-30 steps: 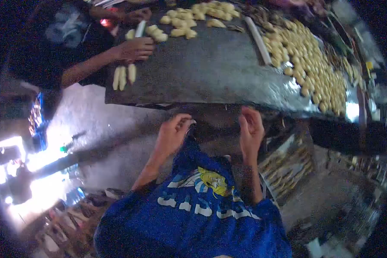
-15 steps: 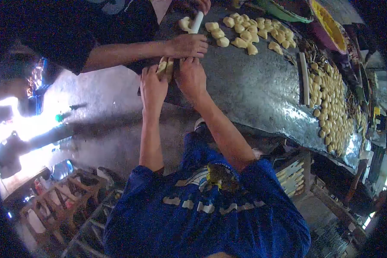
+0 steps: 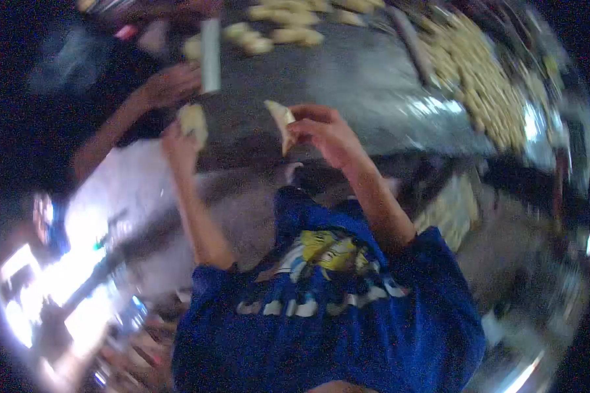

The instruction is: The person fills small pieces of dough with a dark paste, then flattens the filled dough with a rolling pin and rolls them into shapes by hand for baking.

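Observation:
My left hand (image 3: 180, 147) is closed on a pale, flat piece of dough (image 3: 194, 123) at the table's near edge. To the right, my right hand (image 3: 328, 134) pinches another thin dough piece (image 3: 282, 123), raised and tilted between thumb and fingers. A gap of dark table separates the two pieces. Just beyond my left hand, a co-worker's hand (image 3: 177, 85) is beside a white rolling pin (image 3: 210, 56). Motion blur hides the finer shape of both pieces.
Several dough lumps (image 3: 285, 23) lie at the back of the dark table (image 3: 360, 85). Many small dough balls (image 3: 472, 72) cover its right end, behind a long bar (image 3: 410, 42). Below the table, a rack (image 3: 449, 209) stands at the right.
My hands, close together at the dough before, have moved apart, each with a piece. The view has turned and shifted, so the table and rolling pin appear farther left and higher.

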A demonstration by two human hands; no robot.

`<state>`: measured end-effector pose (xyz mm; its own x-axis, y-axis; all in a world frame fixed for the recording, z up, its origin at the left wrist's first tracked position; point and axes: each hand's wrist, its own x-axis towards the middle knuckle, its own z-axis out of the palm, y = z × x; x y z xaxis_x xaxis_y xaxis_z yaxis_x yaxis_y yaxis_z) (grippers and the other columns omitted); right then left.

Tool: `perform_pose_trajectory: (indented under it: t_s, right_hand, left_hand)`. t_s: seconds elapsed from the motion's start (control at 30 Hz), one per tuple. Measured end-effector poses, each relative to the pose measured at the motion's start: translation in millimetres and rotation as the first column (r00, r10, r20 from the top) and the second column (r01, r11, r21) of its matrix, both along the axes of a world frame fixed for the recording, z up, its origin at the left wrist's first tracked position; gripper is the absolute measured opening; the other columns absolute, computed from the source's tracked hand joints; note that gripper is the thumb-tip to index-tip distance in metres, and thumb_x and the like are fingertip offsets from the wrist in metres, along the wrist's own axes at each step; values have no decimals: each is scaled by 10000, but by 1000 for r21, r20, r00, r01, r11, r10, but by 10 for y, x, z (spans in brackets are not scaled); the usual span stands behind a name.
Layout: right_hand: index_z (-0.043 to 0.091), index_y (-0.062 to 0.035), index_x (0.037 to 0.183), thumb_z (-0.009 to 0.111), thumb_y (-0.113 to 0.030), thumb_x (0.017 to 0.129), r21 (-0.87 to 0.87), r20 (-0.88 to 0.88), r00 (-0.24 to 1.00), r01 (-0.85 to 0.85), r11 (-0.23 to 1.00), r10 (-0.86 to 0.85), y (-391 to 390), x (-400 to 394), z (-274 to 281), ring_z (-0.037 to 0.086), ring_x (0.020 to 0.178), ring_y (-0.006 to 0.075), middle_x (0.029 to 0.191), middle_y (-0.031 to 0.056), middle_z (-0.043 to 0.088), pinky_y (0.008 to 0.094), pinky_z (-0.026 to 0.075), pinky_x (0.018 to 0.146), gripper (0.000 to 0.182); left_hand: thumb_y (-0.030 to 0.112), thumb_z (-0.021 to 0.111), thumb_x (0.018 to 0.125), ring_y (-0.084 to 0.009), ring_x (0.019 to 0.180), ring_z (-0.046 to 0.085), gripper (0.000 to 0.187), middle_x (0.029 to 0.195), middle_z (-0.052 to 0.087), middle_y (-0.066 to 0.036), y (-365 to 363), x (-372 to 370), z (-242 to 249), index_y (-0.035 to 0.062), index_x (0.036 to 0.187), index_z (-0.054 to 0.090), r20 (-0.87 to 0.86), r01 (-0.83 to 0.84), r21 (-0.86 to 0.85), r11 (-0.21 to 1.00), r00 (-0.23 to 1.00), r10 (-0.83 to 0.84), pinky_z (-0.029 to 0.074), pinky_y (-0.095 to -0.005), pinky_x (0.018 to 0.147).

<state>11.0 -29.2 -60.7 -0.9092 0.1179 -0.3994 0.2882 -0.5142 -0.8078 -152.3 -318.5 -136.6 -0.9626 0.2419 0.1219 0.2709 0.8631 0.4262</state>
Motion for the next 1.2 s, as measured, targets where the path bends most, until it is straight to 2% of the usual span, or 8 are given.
perform_pose_trajectory:
  t_s: [0.23, 0.27, 0.3, 0.43, 0.53, 0.63, 0.9, 1.2]
  right_hand:
    - [595, 38, 1158, 651, -88, 835, 40, 119, 712, 693, 720, -692, 881, 2174, -137, 648, 864, 164, 971, 92, 658, 294, 534, 761, 352]
    - [595, 35, 1162, 654, -98, 838, 116, 94, 657, 739, 664, -748, 1010, 2480, -145, 647, 868, 162, 972, 92, 658, 290, 531, 766, 355]
    - [596, 33, 1166, 656, -107, 841, 190, 69, 604, 774, 605, -794, 1132, 2790, -173, 646, 873, 160, 973, 93, 659, 286, 527, 772, 359]
    - [619, 25, 1165, 683, -228, 867, 662, -74, 282, 731, 164, -957, 1751, 3889, -910, 654, 886, 193, 998, 103, 680, 310, 502, 799, 396]
    - [626, 48, 1137, 682, -306, 875, 937, -119, 180, 344, -51, -977, 2426, 4239, -924, 658, 928, 240, 1034, 132, 686, 344, 501, 806, 444]
    - [632, 58, 1114, 651, -348, 899, 937, -258, 213, 295, -190, -942, 2302, 3948, -591, 653, 971, 277, 1053, 159, 684, 380, 502, 825, 460]
    - [629, -25, 1119, 595, -353, 908, 970, -112, 80, -207, -126, -991, 3059, 4753, -3028, 644, 887, 293, 997, 158, 667, 432, 505, 782, 392]
    - [659, -18, 1046, 605, -247, 898, 981, -192, 180, 67, -183, -965, 1648, 4200, -2155, 642, 944, 278, 1025, 157, 670, 385, 497, 800, 278]
  left_hand:
    - [262, 689, 810, -351, 1045, 610, 446, 1157, 643, -204, -479, -277, -150, -8, 1162, 632, 74, 177, 88, 980, 980, -184, 449, -405, 939]
    - [237, 665, 840, -336, 1037, 620, 406, 1150, 646, -203, -328, -220, 56, -9, 1161, 628, 116, -28, -181, 983, 992, 49, 456, -411, 920]
    - [253, 671, 845, -321, 1033, 629, 421, 1154, 647, -202, -761, -500, -203, -4, 1175, 621, 181, 132, 103, 986, 972, -149, 468, -403, 902]
    - [243, 651, 857, -333, 1058, 605, 433, 1186, 629, -202, -1500, -1211, -494, 2, 1215, 606, 21, 363, -228, 904, 930, -368, 466, -391, 915]
    - [233, 624, 881, -324, 1094, 570, 464, 1200, 619, -184, -1844, -1743, -460, -20, 1265, 571, 20, 569, -675, 469, 650, -760, 447, -379, 943]
    - [224, 618, 891, -296, 1107, 548, 474, 1200, 602, -185, -1087, -977, 384, -43, 1275, 547, 319, 48, 10, 999, 946, -49, 442, -368, 944]
    - [236, 621, 893, -264, 1092, 575, 433, 1248, 562, -180, -1488, -1564, 277, -30, 1228, 559, 555, -232, 47, 972, 815, 168, 468, -379, 928]
    - [229, 627, 882, -239, 1068, 597, 421, 1183, 599, -157, -1866, -1499, 373, -16, 1218, 564, 620, -266, 271, 925, 784, 44, 486, -359, 912]
